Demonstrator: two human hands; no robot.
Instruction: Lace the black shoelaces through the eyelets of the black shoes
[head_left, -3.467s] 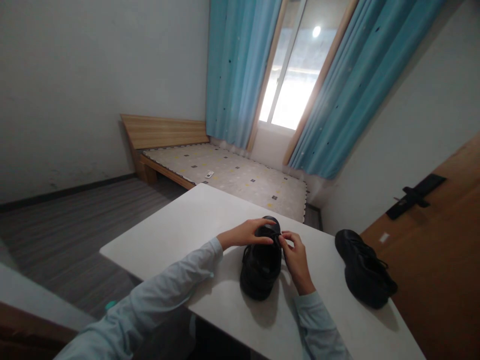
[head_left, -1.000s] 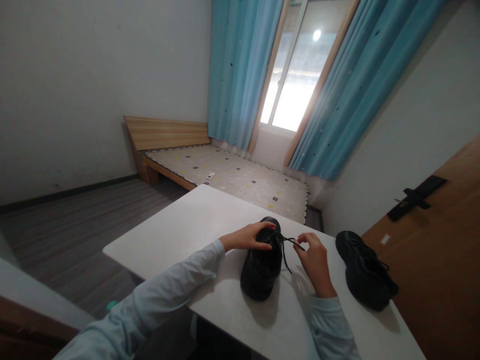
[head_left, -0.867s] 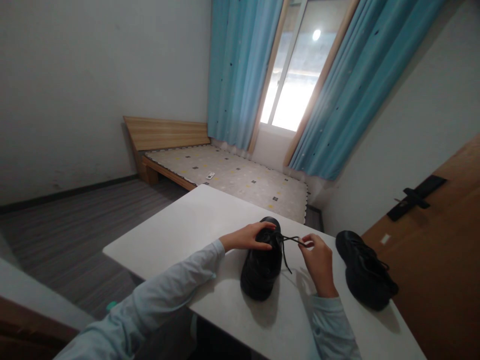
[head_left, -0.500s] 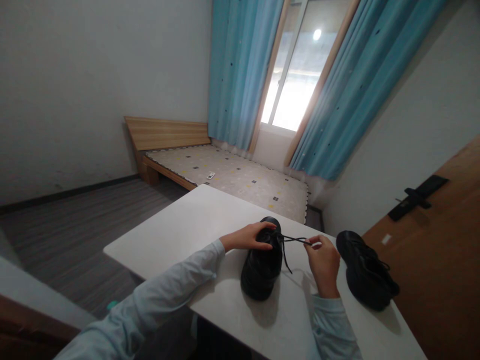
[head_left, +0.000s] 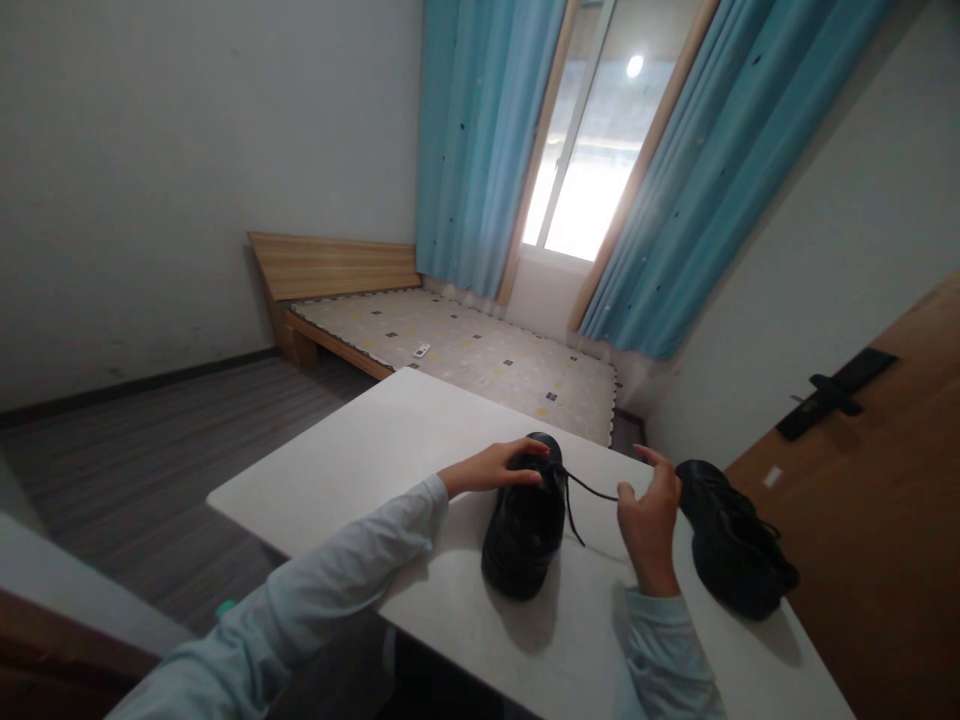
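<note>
A black lace-up shoe stands on the white table, its opening facing me. My left hand grips its upper from the left, thumb and fingers around the lacing area. From the eyelets a black shoelace runs right to my right hand; another lace end hangs down the shoe's right side. The thumb and index finger of my right hand are spread apart, and the lace passes beside the thumb. The other fingers are partly hidden. A second black shoe rests farther right, just beyond that hand.
Behind the table is a bed with a patterned mattress, and a small white object lies on it. Blue curtains frame the window. To the right is a wooden door with a black handle.
My right thumb and index finger have parted from their pinch on the lace. Where two strands reached the hand, one now shows, slightly slack. My left hand stays on the shoe.
</note>
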